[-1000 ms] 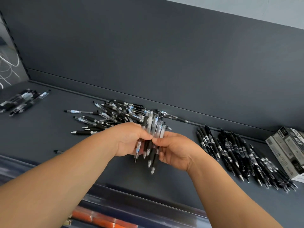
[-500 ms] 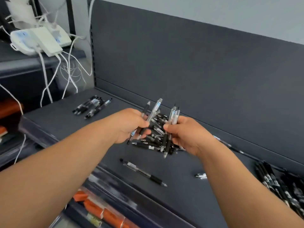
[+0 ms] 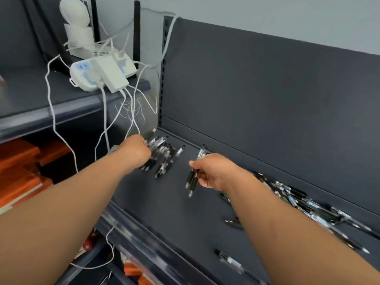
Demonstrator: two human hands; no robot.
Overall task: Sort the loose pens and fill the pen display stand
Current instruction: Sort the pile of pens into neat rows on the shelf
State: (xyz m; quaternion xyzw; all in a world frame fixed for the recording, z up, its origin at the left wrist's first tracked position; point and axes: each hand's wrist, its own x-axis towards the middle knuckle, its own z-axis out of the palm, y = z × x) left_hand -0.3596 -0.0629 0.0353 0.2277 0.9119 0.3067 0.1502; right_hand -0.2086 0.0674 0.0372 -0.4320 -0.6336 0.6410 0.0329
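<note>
Reaching across the dark shelf (image 3: 181,214), the person is working two batches at once. The left hand (image 3: 136,150) is stretching to the sorted group of pens (image 3: 162,156) lying roughly side by side at the shelf's left end, apparently so that like pens are gathering well apart from the loose pile (image 3: 298,200) at the right. Its fingers are hidden behind the back of the hand, so I cannot tell whether they are gripping a pen or only touching the group. The right hand (image 3: 213,171) is hovering between group and pile, thumb and curled fingers pinching a small bundle of clear-barrelled pens (image 3: 194,175), tips pointing down towards the person, probably awaiting its turn. The left arm is extending nearly straight; the right wrist is bending inward. No display stand is showing.
</note>
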